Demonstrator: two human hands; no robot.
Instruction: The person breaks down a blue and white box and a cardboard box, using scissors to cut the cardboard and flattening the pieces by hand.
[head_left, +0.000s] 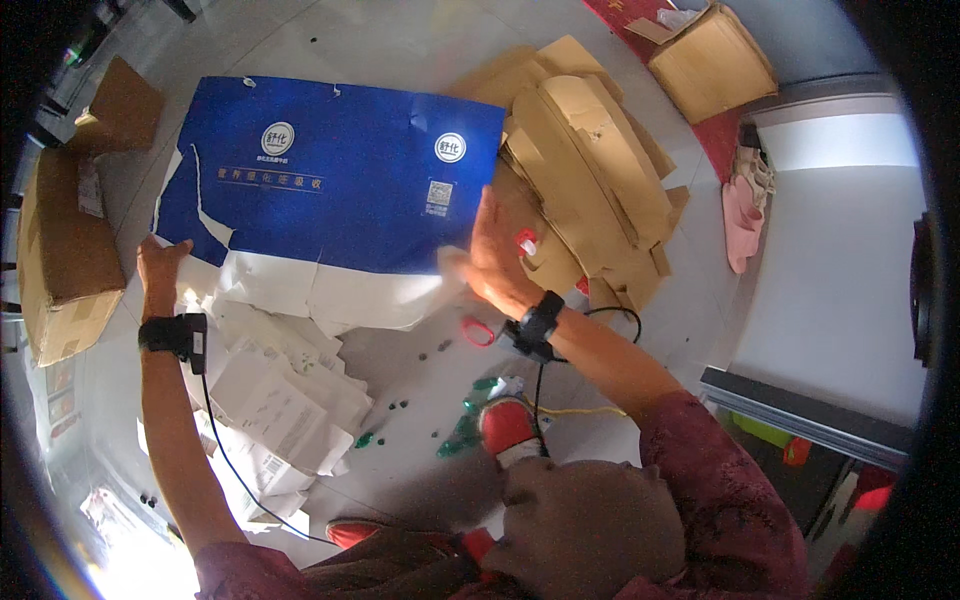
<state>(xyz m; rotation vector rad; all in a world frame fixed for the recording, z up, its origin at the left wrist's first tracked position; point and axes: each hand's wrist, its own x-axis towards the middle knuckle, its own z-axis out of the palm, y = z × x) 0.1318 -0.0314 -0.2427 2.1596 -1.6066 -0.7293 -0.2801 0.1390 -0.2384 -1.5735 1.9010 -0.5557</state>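
A large blue cardboard sheet with white print stretches out in front of me. It is torn at its left side, and a white flap folds out along its near edge. My left hand grips the torn lower left corner. At the right edge, my right hand has its fingers stretched along the cardboard and its thumb apart, slightly blurred. Both wrists wear black straps with cables. Below the sheet lies a pile of flattened white cartons.
Flattened brown cardboard is stacked at the right. Open brown boxes stand at the left and far right. On the floor are a red ring-shaped item, green plastic scraps and small dark bits. Pink shoes sit by the wall.
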